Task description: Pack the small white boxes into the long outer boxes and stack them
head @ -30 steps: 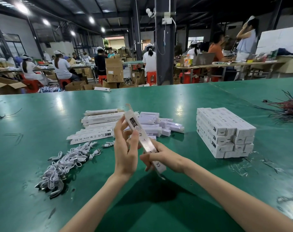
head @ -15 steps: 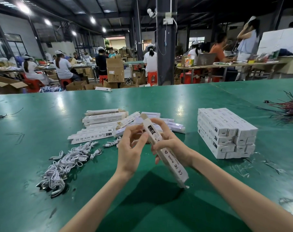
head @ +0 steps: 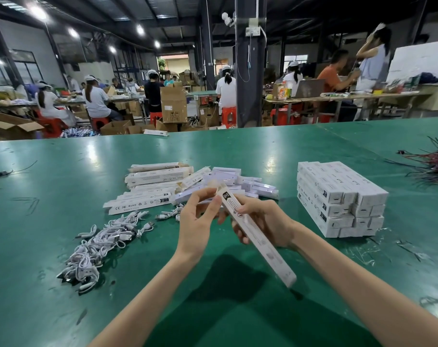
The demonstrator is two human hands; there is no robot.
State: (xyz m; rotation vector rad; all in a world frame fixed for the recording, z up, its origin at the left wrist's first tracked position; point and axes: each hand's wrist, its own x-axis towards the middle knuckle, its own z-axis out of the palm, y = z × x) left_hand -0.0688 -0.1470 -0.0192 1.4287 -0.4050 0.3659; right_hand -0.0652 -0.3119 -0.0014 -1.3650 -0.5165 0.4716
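R hand (head: 265,221) grips long white cardboard outer box (head: 263,249), L hand (head: 195,226) pinches its top end; contents unseen. Green table (head: 62,246), busy workshop.

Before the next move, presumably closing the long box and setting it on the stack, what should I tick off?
1. Grip of the right hand around the middle of the long box: ok.
2. The left hand pinches the box's far end: ok.
3. Far end flap tucked shut: not ok, it looks open.
4. Small white box inside: cannot tell.
5. The stack sits level, top layer free to take another: ok.
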